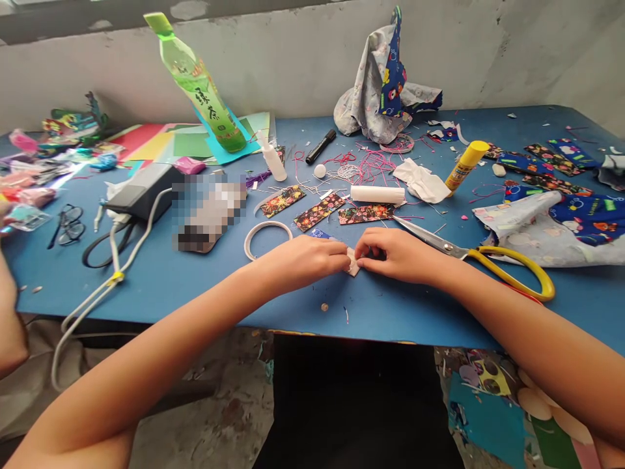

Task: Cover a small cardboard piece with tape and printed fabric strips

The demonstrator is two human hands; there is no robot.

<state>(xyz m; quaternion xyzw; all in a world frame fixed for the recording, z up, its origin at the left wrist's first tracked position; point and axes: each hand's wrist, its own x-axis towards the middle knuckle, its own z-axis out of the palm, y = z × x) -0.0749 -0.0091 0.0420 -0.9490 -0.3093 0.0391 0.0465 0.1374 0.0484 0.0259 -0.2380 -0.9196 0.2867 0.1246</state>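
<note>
Near the table's front edge, my left hand (319,259) and my right hand (393,254) meet over a small pale piece of cloth (353,263). The fingers of each pinch one side of it, and they hide most of the piece. Just beyond my left hand shows a bit of blue patterned cloth (319,234). Several dark floral cloth strips (319,211) lie past my hands, beside a white roll (378,195). To the right of my right hand, large scissors (439,243) with yellow handles lie with their tips toward the strips. A roll of tape (248,242) rests left of my left hand.
A yellow glue stick (466,168), a crumpled tissue (422,180), a black marker (321,147) and a small white bottle (272,159) stand or lie farther back. A green tea bottle (208,98) rises at back left. Patterned cloth (586,221) lies right. Another person's arm (7,306) shows left.
</note>
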